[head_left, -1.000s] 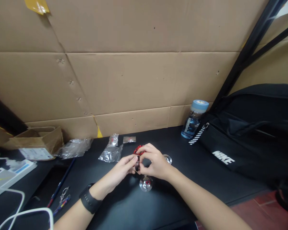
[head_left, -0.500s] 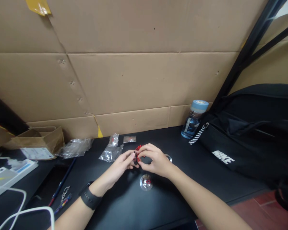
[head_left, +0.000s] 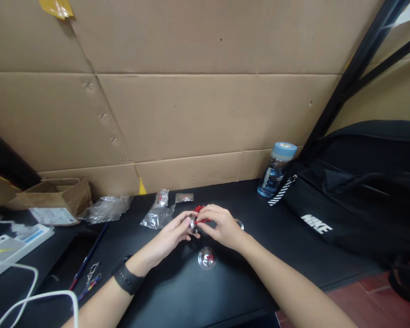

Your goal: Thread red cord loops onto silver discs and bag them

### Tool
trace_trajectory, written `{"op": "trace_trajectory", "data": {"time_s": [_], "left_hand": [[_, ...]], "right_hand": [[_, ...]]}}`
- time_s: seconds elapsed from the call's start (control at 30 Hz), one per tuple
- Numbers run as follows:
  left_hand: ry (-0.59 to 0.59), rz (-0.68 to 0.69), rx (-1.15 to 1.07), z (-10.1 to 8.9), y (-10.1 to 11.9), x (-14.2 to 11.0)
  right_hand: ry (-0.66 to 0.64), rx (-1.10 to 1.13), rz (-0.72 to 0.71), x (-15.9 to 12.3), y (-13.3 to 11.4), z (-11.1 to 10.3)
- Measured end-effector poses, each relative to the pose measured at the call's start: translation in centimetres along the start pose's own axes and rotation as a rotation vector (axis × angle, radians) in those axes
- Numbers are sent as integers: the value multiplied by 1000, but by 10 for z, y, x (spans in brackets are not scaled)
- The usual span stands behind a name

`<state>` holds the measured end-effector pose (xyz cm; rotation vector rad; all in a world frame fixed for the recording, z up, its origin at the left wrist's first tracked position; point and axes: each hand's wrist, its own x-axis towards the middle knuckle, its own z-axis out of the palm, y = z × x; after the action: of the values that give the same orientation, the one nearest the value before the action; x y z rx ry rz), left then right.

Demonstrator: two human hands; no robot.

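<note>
Near the middle of the black table [head_left: 171, 278], my left hand [head_left: 174, 228] grips a small shiny metal cymbal [head_left: 192, 224] by its edge, between thumb and fingers. My right hand [head_left: 219, 224] is beside it, thumb and fingers pinched on a red cord [head_left: 202, 221] that runs to the cymbal's centre. Another bundle of red cord [head_left: 198, 208] shows just behind the right fingers. In front of both hands, a second cymbal [head_left: 207, 258] lies on the table, with a bit of red at its centre. The rim of another shiny disc [head_left: 239, 224] peeks out behind my right wrist.
Clear plastic bags [head_left: 158, 216] and a small packet [head_left: 184, 197] lie behind my hands. To the left are an open cardboard box [head_left: 56, 196], a power strip [head_left: 18, 250], a white cable [head_left: 51, 297] and a keychain [head_left: 93, 273]. A water bottle [head_left: 275, 173] and black bag [head_left: 358, 200] stand right.
The cymbal in my left hand has turned, so its shiny face shows rather than its dark side. My right fingers have closed tighter, with the red cord now stretched from the cymbal.
</note>
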<state>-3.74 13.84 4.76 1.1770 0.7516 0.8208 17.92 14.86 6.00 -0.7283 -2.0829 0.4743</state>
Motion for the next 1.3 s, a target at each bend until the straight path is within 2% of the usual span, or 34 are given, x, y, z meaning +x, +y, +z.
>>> {"op": "trace_trajectory", "data": {"time_s": [0.17, 0.23, 0.33, 0.43, 0.53, 0.73, 1.0, 1.17, 1.3], "left_hand": [[36, 1, -70, 7, -2, 0], [41, 26, 5, 10, -2, -1], [7, 135, 422, 12, 1, -5], [-165, 267, 938, 13, 5, -11], [-326, 329, 1171, 14, 3, -15], [-354, 418, 1231, 14, 0, -15], [-318, 532, 1317, 19, -7, -13], [-240, 573, 1345, 22, -1, -16], [-331, 573, 1305, 26, -2, -18]], "right_hand": [[40, 137, 120, 1, -6, 0], [64, 193, 180, 1, -6, 0], [145, 291, 287, 1, -1, -3], [256, 307, 324, 2, 6, -10], [304, 213, 301, 2, 12, -17], [274, 3, 220, 3, 9, -19], [236, -55, 190, 4, 6, -19], [228, -67, 166, 3, 6, -20], [202, -68, 152, 3, 6, -19]]}}
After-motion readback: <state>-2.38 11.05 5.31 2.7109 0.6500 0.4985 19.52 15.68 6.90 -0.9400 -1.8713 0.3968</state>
